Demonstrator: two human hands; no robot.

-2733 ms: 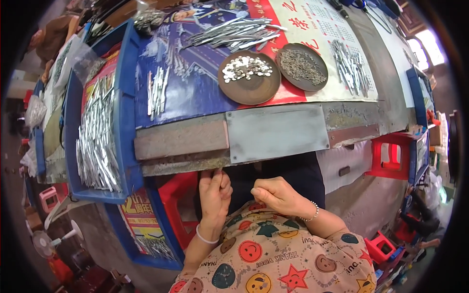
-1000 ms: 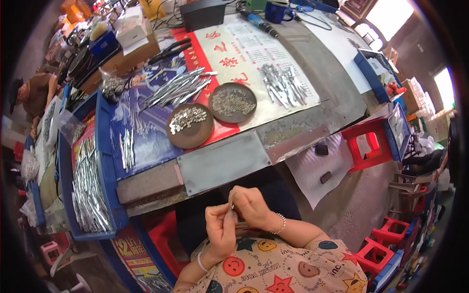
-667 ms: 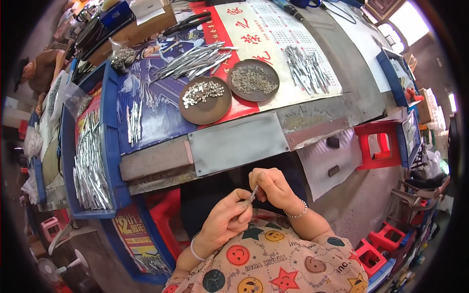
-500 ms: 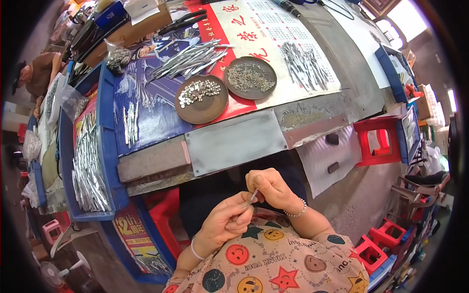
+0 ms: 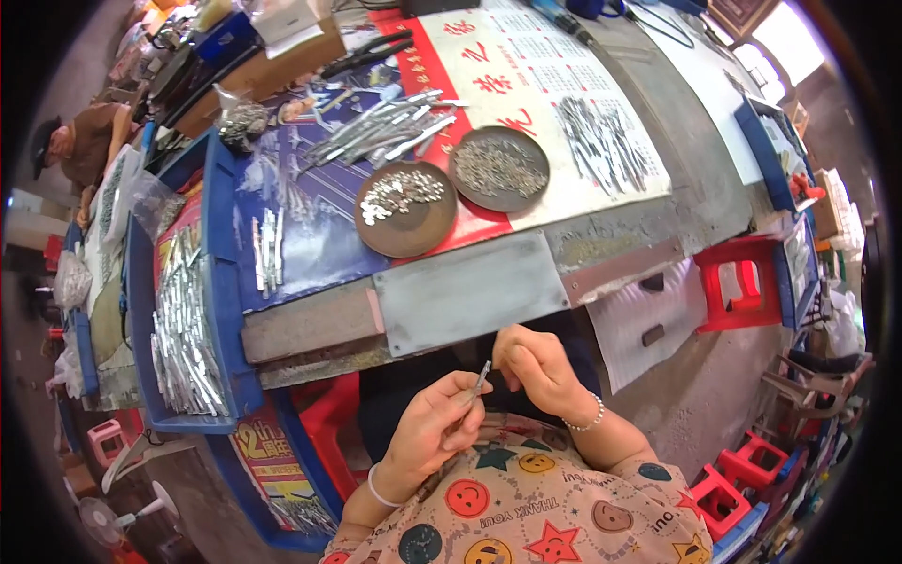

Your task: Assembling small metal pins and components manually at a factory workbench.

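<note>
In front of my body, below the bench edge, my left hand [image 5: 434,423] pinches a slim silvery metal piece [image 5: 483,378] that points up and slightly right. My right hand [image 5: 537,365] is just right of its tip, apart from it, with fingers curled in. Whether those fingers hold something small is hidden. Beyond my hands, a brown dish [image 5: 413,240] bears small shiny round bits. Beside it, a second dish [image 5: 539,167] holds many thin pins. Slim metal pieces lie in a pile [image 5: 383,132] behind the dishes, in a spread [image 5: 606,146] at right and in a small row [image 5: 269,249] at left.
A grey metal plate [image 5: 470,291] lines the bench's near edge. At left stands a blue bin [image 5: 225,320] full of slim metal pieces. Black-handled pliers [image 5: 371,54] lie at the back. Red stools [image 5: 742,282] stand at right. Another person [image 5: 94,141] sits far left.
My right hand has come away from the metal piece, slightly to the right. The piece stays in my left hand and shows more of its length. The whole view has shifted slightly.
</note>
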